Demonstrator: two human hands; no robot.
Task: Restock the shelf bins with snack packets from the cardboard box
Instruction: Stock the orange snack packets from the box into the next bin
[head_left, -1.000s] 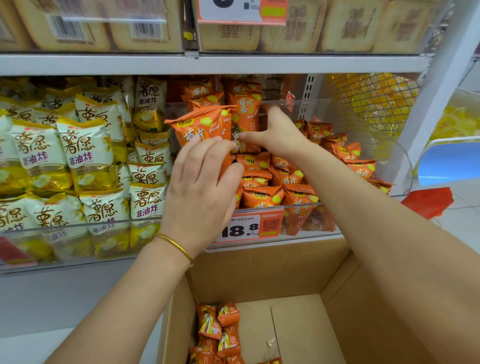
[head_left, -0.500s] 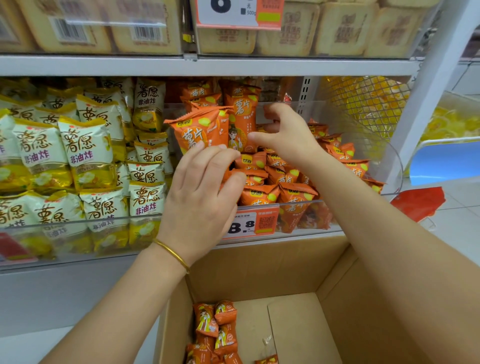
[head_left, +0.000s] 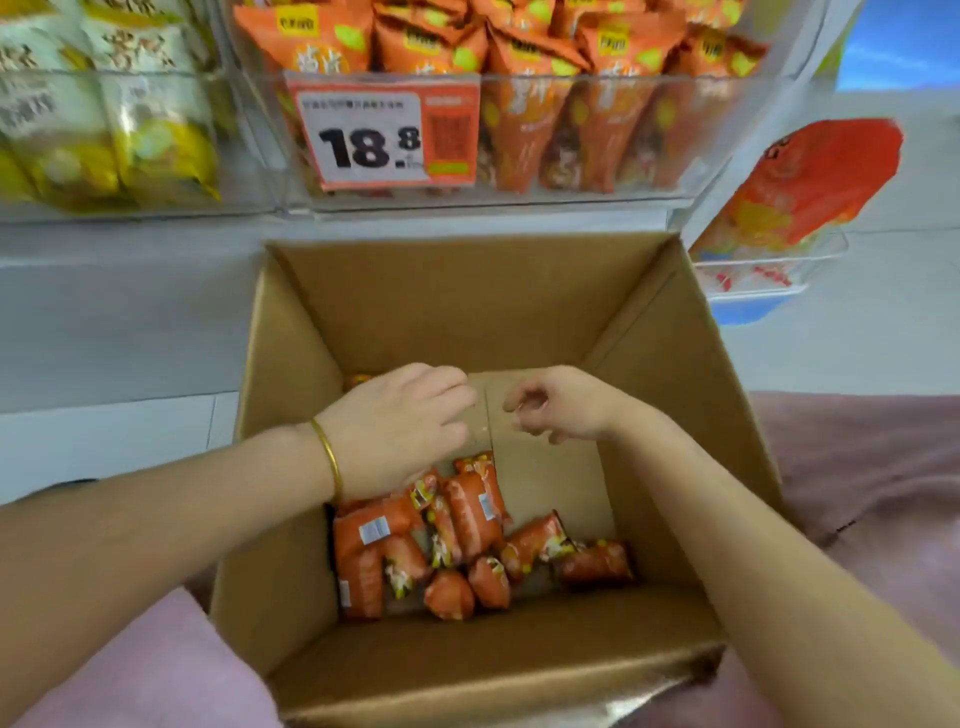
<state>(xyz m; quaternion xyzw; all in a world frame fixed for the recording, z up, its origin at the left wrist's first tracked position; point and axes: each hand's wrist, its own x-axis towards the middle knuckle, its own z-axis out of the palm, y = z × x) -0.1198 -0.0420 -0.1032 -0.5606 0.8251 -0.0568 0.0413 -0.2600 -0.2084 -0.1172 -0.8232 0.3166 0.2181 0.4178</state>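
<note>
- The orange snack packets (head_left: 457, 540) lie in a loose heap on the floor of the cardboard box (head_left: 291, 415), crowded toward its 7 o'clock corner. The floor toward 1 o'clock is bare cardboard.
- The left hand (head_left: 400, 426) hangs inside the box just above the heap, which lies at its 6 o'clock. Its fingers are relaxed and bent downward, with nothing in them. No touch with a packet shows.
- The right hand (head_left: 561, 408) hovers at the left hand's 3 o'clock, near it but apart. The heap is at its 7 o'clock. Its fingers curl loosely, blurred, and nothing shows between them.
- A gold bangle (head_left: 328, 457) rings the left wrist.
- At 12 o'clock of the box, a clear shelf bin (head_left: 519, 203) holds upright orange packets behind a price tag (head_left: 387, 135) reading 18.8.
- At the bin's 9 o'clock stand yellow packets (head_left: 130, 130).
- Pink cloth (head_left: 872, 467) lies at the box's 3 o'clock.
</note>
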